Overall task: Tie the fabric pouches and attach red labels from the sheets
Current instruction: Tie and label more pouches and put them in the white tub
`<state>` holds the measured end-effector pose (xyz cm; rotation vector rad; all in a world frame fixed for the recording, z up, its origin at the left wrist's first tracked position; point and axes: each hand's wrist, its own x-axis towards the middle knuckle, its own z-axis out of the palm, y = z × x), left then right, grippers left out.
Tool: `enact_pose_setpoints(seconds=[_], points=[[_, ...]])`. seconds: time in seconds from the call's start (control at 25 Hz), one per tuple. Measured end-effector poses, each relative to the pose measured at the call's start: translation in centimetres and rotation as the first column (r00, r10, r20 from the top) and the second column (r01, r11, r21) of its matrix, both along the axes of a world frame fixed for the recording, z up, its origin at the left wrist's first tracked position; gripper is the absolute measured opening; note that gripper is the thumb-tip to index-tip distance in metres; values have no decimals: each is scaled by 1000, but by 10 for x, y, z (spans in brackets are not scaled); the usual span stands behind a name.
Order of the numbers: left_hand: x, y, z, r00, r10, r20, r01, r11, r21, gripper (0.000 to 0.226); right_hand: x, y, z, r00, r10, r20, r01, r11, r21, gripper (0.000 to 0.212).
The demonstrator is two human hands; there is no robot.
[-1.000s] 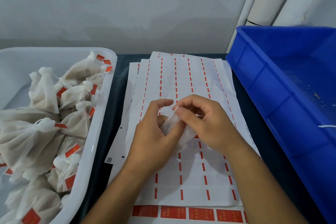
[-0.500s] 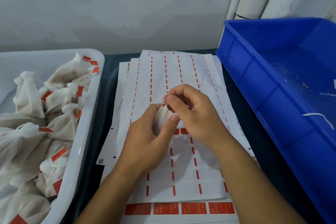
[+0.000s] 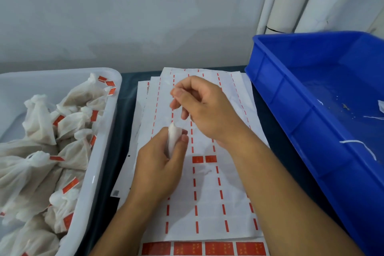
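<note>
Near edge of the table: a full row of red labels (image 3: 203,248) sits unpeeled on the bottom sheet. Above it the top sheet (image 3: 207,203) shows mostly bare backing with only thin red strips between the cells; judged from that, most of its labels have already been used. Two whole labels (image 3: 204,159) remain at mid-sheet.

Mid-sheet, raised above the paper: left hand (image 3: 158,164) grips a small white pouch (image 3: 172,137), fingers and thumb curled round its body, gathered neck poking up between thumb and forefinger. No red label visible on this pouch. Whether its neck is knotted cannot be told; the string is too fine to make out here.

Just beyond and above: right hand (image 3: 205,106), apart from the pouch, thumb and forefinger tips pressed together as if pinching something thin, the other fingers loosely curled. Likely the drawstring, pulled taut, but no string can be seen.

Left side of the table: white tub (image 3: 108,131) heaped with pouches (image 3: 39,151), necks cinched, many showing red labels. These look done.

Right side: blue bin (image 3: 291,122), holding only stray bits of string and crumbs in the part visible.

Judgement: batch well advanced. Current pouch is at the tying step; labelling and dropping it into the tub are left.
</note>
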<state>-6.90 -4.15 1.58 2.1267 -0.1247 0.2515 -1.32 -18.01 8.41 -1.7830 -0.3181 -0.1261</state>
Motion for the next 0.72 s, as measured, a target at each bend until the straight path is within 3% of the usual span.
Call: enact_pose_setpoints(seconds=[0.32,0.52,0.72], points=[[6,0,-9,1000,16,-14,-15,998,65,41,5,-7,3,979,145,-141,-129,984,120,12],[13,0,-1,997,-8,70,-10,967,254,50,8,-18,8,991,43,-124,-25,989,143,14],[27,-10,8,998,-49,42,22,874,485,48,11,-26,9,988,1,-154,29,981,193,13]])
